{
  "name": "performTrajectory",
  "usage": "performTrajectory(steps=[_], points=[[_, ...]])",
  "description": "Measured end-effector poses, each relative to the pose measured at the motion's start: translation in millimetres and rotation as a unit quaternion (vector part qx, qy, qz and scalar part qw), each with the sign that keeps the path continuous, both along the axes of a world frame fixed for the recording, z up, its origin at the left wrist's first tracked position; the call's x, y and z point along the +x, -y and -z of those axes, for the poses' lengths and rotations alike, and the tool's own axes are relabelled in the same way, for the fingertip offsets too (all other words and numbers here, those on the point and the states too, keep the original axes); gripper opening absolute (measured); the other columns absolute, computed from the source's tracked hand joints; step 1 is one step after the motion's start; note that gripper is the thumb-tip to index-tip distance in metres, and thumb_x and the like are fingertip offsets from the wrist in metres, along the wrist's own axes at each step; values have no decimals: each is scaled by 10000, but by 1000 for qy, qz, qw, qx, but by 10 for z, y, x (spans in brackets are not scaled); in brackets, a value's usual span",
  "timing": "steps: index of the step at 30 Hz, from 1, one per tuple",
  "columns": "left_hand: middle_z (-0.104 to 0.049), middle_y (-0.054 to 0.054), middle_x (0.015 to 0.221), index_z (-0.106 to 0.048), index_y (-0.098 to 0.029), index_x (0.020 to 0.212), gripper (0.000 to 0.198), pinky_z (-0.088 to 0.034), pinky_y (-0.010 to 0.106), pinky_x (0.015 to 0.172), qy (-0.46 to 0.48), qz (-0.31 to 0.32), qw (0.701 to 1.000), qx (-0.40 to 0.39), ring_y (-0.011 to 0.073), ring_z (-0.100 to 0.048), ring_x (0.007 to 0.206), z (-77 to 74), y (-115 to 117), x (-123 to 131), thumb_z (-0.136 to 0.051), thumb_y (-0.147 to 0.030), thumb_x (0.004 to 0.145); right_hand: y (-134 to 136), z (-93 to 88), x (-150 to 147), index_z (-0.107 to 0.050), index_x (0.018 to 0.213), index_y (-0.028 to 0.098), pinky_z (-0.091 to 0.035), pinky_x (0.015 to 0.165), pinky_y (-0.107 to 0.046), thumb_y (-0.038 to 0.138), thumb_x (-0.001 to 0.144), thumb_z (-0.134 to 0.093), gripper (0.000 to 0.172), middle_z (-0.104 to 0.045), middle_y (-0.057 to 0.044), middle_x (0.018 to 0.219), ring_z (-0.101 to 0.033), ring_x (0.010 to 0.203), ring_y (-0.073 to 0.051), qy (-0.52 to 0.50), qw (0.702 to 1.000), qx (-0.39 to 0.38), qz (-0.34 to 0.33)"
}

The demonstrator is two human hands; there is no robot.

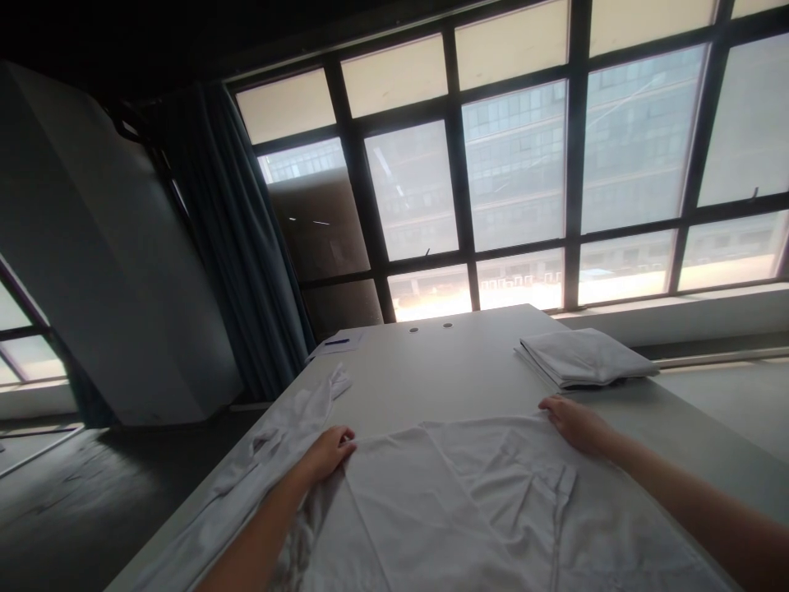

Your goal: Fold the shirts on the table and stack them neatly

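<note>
A white garment [419,501] lies spread over the near part of the table, its far edge fairly straight and its right side creased into folds. At the far left corner of this edge, my left hand [333,452] is closed with the fingertips on the cloth. My right hand [573,421] pinches the far right corner between thumb and fingers. Another stretch of crumpled white cloth [289,427] runs along the left side of the table, beside my left hand; whether it joins the garment I cannot tell. The garment's near part runs out of view.
On the white table [407,370], a folded stack of white cloth [585,358] sits beyond my right hand. A sheet of paper with a blue pen [337,341] lies at the far left corner. Behind stand large windows [514,164] and a dark curtain [246,247].
</note>
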State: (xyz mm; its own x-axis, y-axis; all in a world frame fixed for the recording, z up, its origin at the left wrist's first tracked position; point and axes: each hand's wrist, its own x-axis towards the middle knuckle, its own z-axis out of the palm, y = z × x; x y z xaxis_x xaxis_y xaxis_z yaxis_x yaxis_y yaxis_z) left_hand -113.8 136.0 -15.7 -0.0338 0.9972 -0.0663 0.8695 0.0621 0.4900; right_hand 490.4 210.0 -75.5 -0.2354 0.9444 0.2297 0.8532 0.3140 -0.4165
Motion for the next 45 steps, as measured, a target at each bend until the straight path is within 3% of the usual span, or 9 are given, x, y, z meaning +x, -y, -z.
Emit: performTrajectory(steps=[5, 14, 19, 23, 28, 31, 36, 39, 45], points=[[-627, -2, 647, -574, -196, 855, 282, -481, 262, 487, 36, -25, 997, -64, 187, -625, 543, 11, -18, -2, -592, -477, 835, -106, -31, 12, -693, 901, 181, -488, 867, -352, 260, 824, -592, 150, -705, -119, 1021, -697, 889, -248, 5, 1000, -17, 12], [-663, 23, 827, -481, -228, 890, 337, -495, 234, 571, 81, -25, 996, 30, 172, -665, 702, -117, 31, 83, -470, -563, 917, -100, -212, -24, -597, 929, 184, -531, 594, -344, 379, 953, -395, 283, -667, -70, 589, -681, 547, -230, -173, 981, -41, 72], [-665, 25, 806, -534, -222, 855, 347, -486, 285, 732, 57, 12, 993, 99, 208, -640, 792, -227, 264, 46, -521, -568, 889, 105, -289, 82, -584, 938, 210, -605, 730, -333, 567, 901, -481, 373, -756, -90, 880, -755, 836, -249, -303, 951, -38, 44], [-697, 39, 831, -572, -222, 856, 318, -476, 297, 766, 34, 55, 991, 118, 230, -646, 809, -272, 540, -8, -523, -532, 902, 419, -415, 213, -633, 933, 201, -614, 772, -396, 692, 771, -663, 518, -760, -91, 848, -752, 859, -302, -406, 912, -63, -4], [-727, 53, 970, -580, -239, 864, 173, -498, 318, 863, -30, 87, 991, 100, 249, -664, 946, -231, 898, -17, -492, -382, 903, 885, -533, 377, -696, 896, 220, -586, 798, -369, 660, 793, -666, 454, -779, -92, 897, -731, 920, -312, -322, 942, -88, -30], [-726, 37, 1082, -613, -264, 852, 132, -436, 389, 1051, -120, 92, 984, 93, 266, -618, 1136, -155, 1055, -1, -482, -253, 845, 1117, -452, 469, -723, 928, 243, -585, 763, -366, 634, 852, -598, 417, -777, -83, 939, -721, 904, -307, -254, 961, -106, -38], [-631, 39, 1378, -692, -271, 1067, 414, -226, 591, 1195, -265, 77, 958, 79, 337, -402, 1422, -29, 1177, 196, -527, -102, 727, 1319, -157, 506, -725, 907, 253, -559, 844, -384, 569, 895, -564, 354, -755, -80, 973, -690, 930, -297, -162, 982, -63, -76], [-571, 27, 1451, -653, -304, 1195, 500, -268, 550, 1207, -236, 133, 959, 80, 308, -414, 1423, -16, 1242, 522, -562, -129, 735, 1330, -12, 443, -698, 882, 249, -542, 865, -377, 528, 913, -549, 317, -730, -83, 964, -673, 916, -278, -135, 987, -18, -82], [-556, 22, 1449, -619, -355, 1233, 398, -447, 403, 1125, -91, 224, 965, 106, 264, -531, 1319, 10, 1349, 1293, -621, -295, 840, 1295, 225, 354, -587, 1092, 233, -549, 816, -358, 459, 893, -546, 305, -669, -103, 1068, -669, 889, -247, -129, 983, 123, 35]])
